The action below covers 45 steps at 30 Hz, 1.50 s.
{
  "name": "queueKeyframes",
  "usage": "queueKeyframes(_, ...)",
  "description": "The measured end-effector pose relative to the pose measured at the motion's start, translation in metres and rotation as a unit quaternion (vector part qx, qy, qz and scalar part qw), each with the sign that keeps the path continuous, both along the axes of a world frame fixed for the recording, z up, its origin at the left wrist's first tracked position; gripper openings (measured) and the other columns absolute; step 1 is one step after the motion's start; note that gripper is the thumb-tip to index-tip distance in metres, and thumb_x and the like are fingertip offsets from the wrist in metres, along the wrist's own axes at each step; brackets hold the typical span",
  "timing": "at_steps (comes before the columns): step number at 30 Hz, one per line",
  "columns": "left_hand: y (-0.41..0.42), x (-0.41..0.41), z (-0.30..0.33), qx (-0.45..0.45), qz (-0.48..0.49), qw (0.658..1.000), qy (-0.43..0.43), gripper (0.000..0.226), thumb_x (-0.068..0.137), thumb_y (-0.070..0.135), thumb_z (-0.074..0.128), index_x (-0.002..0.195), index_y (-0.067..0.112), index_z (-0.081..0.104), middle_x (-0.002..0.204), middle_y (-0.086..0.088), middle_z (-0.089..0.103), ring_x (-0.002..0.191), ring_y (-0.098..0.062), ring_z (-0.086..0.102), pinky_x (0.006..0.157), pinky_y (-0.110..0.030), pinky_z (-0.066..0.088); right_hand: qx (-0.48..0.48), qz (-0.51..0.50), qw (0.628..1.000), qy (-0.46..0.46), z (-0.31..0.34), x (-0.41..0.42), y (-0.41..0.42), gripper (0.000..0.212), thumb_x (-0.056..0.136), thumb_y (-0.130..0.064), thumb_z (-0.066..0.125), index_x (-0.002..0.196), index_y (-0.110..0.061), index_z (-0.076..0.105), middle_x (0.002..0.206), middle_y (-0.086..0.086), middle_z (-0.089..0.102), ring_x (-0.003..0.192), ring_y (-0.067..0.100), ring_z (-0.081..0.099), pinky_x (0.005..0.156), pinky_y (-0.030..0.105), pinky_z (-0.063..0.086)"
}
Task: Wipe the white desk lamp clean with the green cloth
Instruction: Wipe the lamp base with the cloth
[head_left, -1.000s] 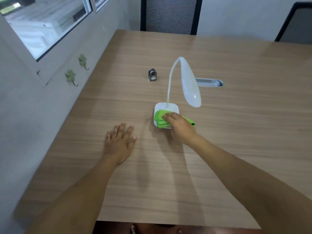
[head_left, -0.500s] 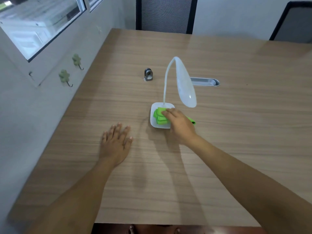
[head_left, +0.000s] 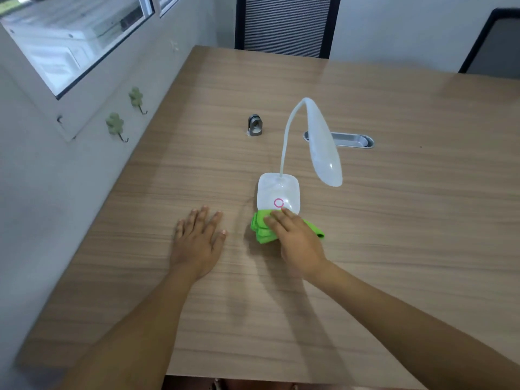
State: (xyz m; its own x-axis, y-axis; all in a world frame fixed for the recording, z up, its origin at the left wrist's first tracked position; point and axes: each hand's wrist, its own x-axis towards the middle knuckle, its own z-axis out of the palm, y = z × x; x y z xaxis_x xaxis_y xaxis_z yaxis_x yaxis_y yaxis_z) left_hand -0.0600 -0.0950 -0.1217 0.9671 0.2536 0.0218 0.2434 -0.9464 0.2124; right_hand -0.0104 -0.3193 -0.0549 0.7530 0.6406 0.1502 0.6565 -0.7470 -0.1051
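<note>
The right hand [head_left: 298,239] lies palm down with fingers stretched out and pressed flat on the one folded, soft green cloth [head_left: 263,228], which rests on the wood-grain table [head_left: 394,220] touching the near edge of the lamp's base just beyond the fingertips. That single white lamp [head_left: 323,147] has a glossy, rounded square base with a pink ring on it, a thin curved neck and a long teardrop head bending back toward the hand. To its left the left hand [head_left: 197,237] rests flat on the table, fingers spread, holding nothing, while farther off stand one small metal clip [head_left: 255,125] and one oval metal slot [head_left: 351,140].
</note>
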Motion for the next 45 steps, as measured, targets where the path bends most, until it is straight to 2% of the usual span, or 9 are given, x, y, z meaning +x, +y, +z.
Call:
queueKeyframes(4, 0.000, 0.000, -0.001, 0.005, -0.002, 1.000, 0.006, 0.063, 0.087, 0.057, 0.015, 0.145, 0.038, 0.029, 0.158, 0.000, 0.026, 0.147, -0.023, 0.020, 0.117, -0.047, 0.015, -0.015, -0.058, 0.998, -0.022, 0.021, 0.036, 0.034, 0.042, 0.062, -0.003, 0.075, 0.103, 0.000, 0.070, 0.106, 0.019, 0.073, 0.101, 0.040, 0.068, 0.079, 0.048, 0.059)
queueKeyframes(8, 0.001, -0.001, 0.001, 0.005, -0.003, 1.000, 0.006, 0.062, 0.087, 0.057, 0.014, 0.145, 0.038, 0.027, 0.159, 0.001, 0.024, 0.147, -0.022, 0.018, 0.118, -0.047, 0.014, -0.084, -0.110, 0.989, 0.046, 0.019, 0.060, 0.060, 0.043, 0.069, -0.009, 0.037, 0.087, -0.004, 0.076, 0.087, 0.012, 0.078, 0.084, 0.032, 0.074, 0.070, 0.036, 0.062)
queueKeyframes(13, 0.001, 0.000, 0.000, 0.008, -0.006, 1.000, 0.000, 0.062, 0.087, 0.056, 0.016, 0.144, 0.037, 0.031, 0.158, -0.001, 0.027, 0.146, -0.024, 0.021, 0.117, -0.047, 0.016, -0.119, -0.119, 0.985, 0.040, -0.004, 0.054, 0.062, 0.043, 0.069, -0.012, 0.037, 0.077, -0.008, 0.079, 0.079, 0.006, 0.079, 0.077, 0.026, 0.075, 0.067, 0.031, 0.061)
queueKeyframes(24, -0.001, -0.002, 0.000, 0.006, -0.003, 1.000, 0.012, 0.065, 0.085, 0.057, 0.010, 0.146, 0.038, 0.025, 0.159, 0.001, 0.023, 0.148, -0.022, 0.016, 0.118, -0.046, 0.011, -0.009, -0.029, 0.996, -0.087, -0.006, 0.010, 0.020, 0.048, 0.069, -0.009, 0.033, 0.093, -0.006, 0.076, 0.096, 0.010, 0.078, 0.088, 0.032, 0.074, 0.071, 0.038, 0.063)
queueKeyframes(29, -0.001, -0.001, 0.002, 0.003, -0.004, 1.000, 0.003, 0.065, 0.085, 0.057, 0.011, 0.146, 0.038, 0.027, 0.158, -0.001, 0.025, 0.147, -0.023, 0.018, 0.117, -0.046, 0.012, 0.026, -0.084, 0.996, -0.003, 0.013, 0.054, 0.020, 0.046, 0.062, 0.015, 0.064, 0.107, 0.005, 0.068, 0.111, 0.023, 0.071, 0.106, 0.045, 0.064, 0.089, 0.049, 0.054)
queueKeyframes(31, 0.001, -0.001, 0.002, 0.003, -0.002, 1.000, 0.002, 0.064, 0.086, 0.056, 0.012, 0.145, 0.038, 0.027, 0.158, -0.001, 0.026, 0.147, -0.023, 0.019, 0.117, -0.046, 0.012, 0.029, -0.069, 0.997, 0.037, 0.010, 0.059, 0.019, 0.052, 0.068, 0.018, 0.057, 0.119, 0.006, 0.061, 0.126, 0.026, 0.062, 0.121, 0.047, 0.053, 0.102, 0.051, 0.043)
queueKeyframes(35, 0.001, -0.001, 0.001, 0.008, -0.005, 1.000, 0.005, 0.065, 0.086, 0.056, 0.012, 0.146, 0.037, 0.027, 0.158, -0.001, 0.026, 0.147, -0.023, 0.019, 0.117, -0.047, 0.013, 0.038, -0.028, 0.999, 0.003, -0.011, 0.040, 0.003, 0.054, 0.062, 0.003, 0.035, 0.102, 0.000, 0.071, 0.107, 0.020, 0.074, 0.098, 0.044, 0.068, 0.081, 0.054, 0.055)
queueKeyframes(39, 0.000, -0.001, 0.001, 0.003, -0.003, 1.000, 0.009, 0.066, 0.086, 0.057, 0.009, 0.146, 0.038, 0.024, 0.159, 0.000, 0.023, 0.148, -0.023, 0.016, 0.118, -0.046, 0.011, 0.047, 0.023, 0.999, -0.003, -0.010, 0.018, -0.024, 0.057, 0.065, -0.005, 0.028, 0.101, -0.001, 0.073, 0.106, 0.017, 0.074, 0.098, 0.040, 0.069, 0.079, 0.051, 0.057)
queueKeyframes(45, 0.000, -0.001, 0.001, 0.008, -0.002, 1.000, 0.011, 0.065, 0.086, 0.057, 0.009, 0.147, 0.038, 0.022, 0.159, 0.000, 0.023, 0.148, -0.022, 0.015, 0.118, -0.045, 0.011, 0.122, -0.117, 0.986, 0.003, 0.013, 0.058, -0.026, 0.050, 0.071, 0.004, 0.035, 0.110, 0.005, 0.067, 0.112, 0.025, 0.069, 0.106, 0.047, 0.063, 0.090, 0.055, 0.051)
